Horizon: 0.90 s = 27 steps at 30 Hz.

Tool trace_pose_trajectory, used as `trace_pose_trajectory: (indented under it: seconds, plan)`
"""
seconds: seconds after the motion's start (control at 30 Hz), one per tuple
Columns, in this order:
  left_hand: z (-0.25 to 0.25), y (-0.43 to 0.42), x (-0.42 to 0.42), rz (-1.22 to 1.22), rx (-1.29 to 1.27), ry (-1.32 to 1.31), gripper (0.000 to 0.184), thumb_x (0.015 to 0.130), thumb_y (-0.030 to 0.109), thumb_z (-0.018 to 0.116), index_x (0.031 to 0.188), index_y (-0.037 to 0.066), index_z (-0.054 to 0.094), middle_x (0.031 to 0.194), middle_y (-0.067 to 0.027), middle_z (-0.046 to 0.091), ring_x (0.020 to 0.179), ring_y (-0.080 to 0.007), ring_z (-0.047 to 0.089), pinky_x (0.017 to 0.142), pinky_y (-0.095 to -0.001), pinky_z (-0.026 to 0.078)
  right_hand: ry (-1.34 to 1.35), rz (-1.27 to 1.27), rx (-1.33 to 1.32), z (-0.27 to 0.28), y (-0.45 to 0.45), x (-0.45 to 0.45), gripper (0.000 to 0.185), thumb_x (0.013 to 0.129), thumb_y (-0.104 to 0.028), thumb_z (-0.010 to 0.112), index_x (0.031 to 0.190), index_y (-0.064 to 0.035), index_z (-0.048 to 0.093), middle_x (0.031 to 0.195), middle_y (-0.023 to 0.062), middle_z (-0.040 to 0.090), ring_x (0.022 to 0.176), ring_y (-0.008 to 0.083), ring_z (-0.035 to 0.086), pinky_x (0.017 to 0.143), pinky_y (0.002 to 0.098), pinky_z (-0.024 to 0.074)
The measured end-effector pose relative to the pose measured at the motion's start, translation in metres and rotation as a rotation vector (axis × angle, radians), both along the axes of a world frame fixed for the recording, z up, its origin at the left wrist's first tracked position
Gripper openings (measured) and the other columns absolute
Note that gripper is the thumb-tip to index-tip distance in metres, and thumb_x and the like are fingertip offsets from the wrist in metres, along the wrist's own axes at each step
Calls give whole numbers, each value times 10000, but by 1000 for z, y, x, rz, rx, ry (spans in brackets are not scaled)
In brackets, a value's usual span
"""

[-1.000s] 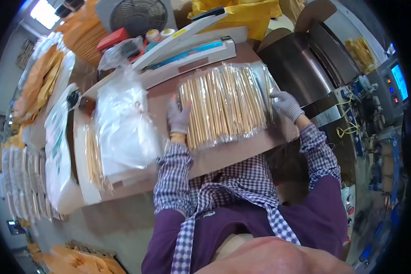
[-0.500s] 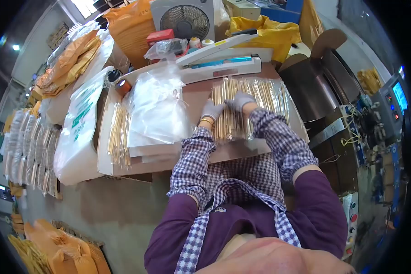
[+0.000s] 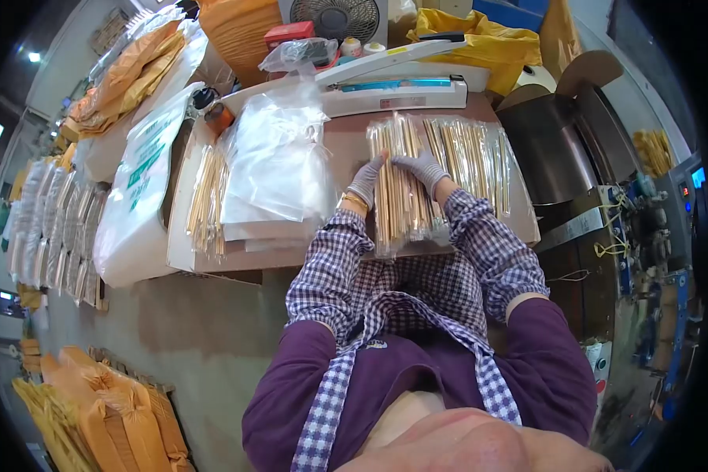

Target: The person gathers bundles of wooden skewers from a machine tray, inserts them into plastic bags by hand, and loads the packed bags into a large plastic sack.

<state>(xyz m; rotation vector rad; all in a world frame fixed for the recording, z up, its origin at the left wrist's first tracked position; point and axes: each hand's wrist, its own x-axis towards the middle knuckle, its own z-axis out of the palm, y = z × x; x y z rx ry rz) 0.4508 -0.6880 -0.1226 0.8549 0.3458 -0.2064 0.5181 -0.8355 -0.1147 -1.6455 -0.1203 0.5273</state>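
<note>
Both hands wear pale gloves. My left hand (image 3: 366, 179) presses on the left side of a bundle of thin wrapped sticks (image 3: 400, 206), its fingers curled against it. On the bundle's right upper side lies my right hand (image 3: 425, 169), gripping it across the top. The two hands nearly meet over the bundle. To the right, more wrapped sticks (image 3: 472, 161) lie in a row on the brown table (image 3: 346, 141), with a gap between them and the bundle at the top. Left of my hands is a pile of clear plastic bags (image 3: 275, 169).
A white sealer (image 3: 401, 96) with a raised arm stands behind the sticks. Loose sticks (image 3: 207, 200) lie at the table's left. A metal drum (image 3: 547, 149) is at the right; a fan (image 3: 334, 20) and yellow bag (image 3: 480, 35) are behind.
The hands first spanned the whole row. My right hand moved left, and a bundle at the left is now gathered between both hands, shifted slightly towards me and apart from the other sticks.
</note>
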Motion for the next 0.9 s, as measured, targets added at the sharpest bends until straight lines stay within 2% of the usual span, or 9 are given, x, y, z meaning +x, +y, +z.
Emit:
trace_pose_trajectory:
  seconds: [0.07, 0.13, 0.33, 0.43, 0.53, 0.57, 0.7, 0.87, 0.9]
  plan:
    - [-1, -4, 3, -44, -101, -120, 642, 674, 412, 723, 1120, 4, 505, 1010, -85, 593, 876, -178, 578, 759, -297, 486, 112, -33, 47, 37, -2, -28, 620, 651, -319, 738, 1112, 8, 483, 956, 127, 606, 801, 213, 608, 709, 288, 492]
    - [31, -13, -13, -49, -102, -157, 639, 676, 382, 731, 1133, 12, 482, 1030, -68, 571, 881, -169, 572, 746, -294, 491, 252, 49, 488, 54, -1, -42, 615, 675, -328, 731, 1127, -1, 475, 937, 106, 606, 805, 215, 606, 709, 292, 495]
    - [136, -26, -62, 200, 225, -943, 837, 595, 278, 808, 1246, 41, 339, 1112, -55, 492, 1009, -185, 502, 876, -309, 418, -347, 140, 662, 143, -7, -92, 783, 592, -263, 799, 1208, -16, 381, 1093, 78, 525, 1019, 186, 510, 874, 320, 421]
    - [172, -20, -93, 241, 490, -1014, 972, 538, 254, 838, 1295, 39, 269, 1189, -73, 453, 1086, -203, 461, 926, -333, 382, -490, 174, 711, 159, -13, -106, 876, 556, -269, 817, 1252, -25, 345, 1136, 77, 510, 1048, 205, 502, 907, 327, 406]
    - [147, -5, -101, 192, 482, -949, 1091, 504, 246, 853, 1330, 1, 184, 1258, -97, 410, 1152, -221, 410, 965, -350, 345, -494, 261, 621, 145, -16, -110, 997, 496, -249, 851, 1292, -48, 285, 1201, 100, 458, 1122, 223, 439, 953, 343, 362]
    - [124, 14, -87, -134, 653, -1011, 1163, 483, 223, 860, 1360, 23, 124, 1299, -113, 381, 1187, -238, 379, 987, -353, 321, -541, 242, 651, 138, -8, -113, 1018, 497, -251, 851, 1306, -45, 269, 1223, 110, 436, 1148, 230, 411, 967, 347, 343]
    - [112, -4, -106, -32, 903, -948, 967, 590, 259, 804, 1323, 1, 229, 1230, -96, 455, 1112, -212, 451, 957, -316, 353, -757, 191, 515, 132, -5, -124, 1040, 523, -250, 835, 1341, -56, 223, 1283, 130, 362, 1186, 256, 367, 990, 366, 313]
    - [97, -21, -148, -281, 70, -500, 665, 697, 381, 694, 1176, -9, 447, 1106, -100, 544, 972, -162, 542, 874, -292, 428, -506, 291, 511, 154, -9, -135, 1069, 570, -333, 790, 1370, -62, 135, 1344, 138, 305, 1186, 294, 370, 979, 411, 331]
    - [80, -29, -149, -270, 77, -500, 665, 697, 381, 694, 1176, -9, 447, 1106, -100, 544, 972, -162, 542, 874, -292, 428, -407, 331, 489, 142, -10, -126, 892, 611, -292, 750, 1327, -30, 286, 1280, 135, 415, 1152, 277, 422, 950, 397, 366]
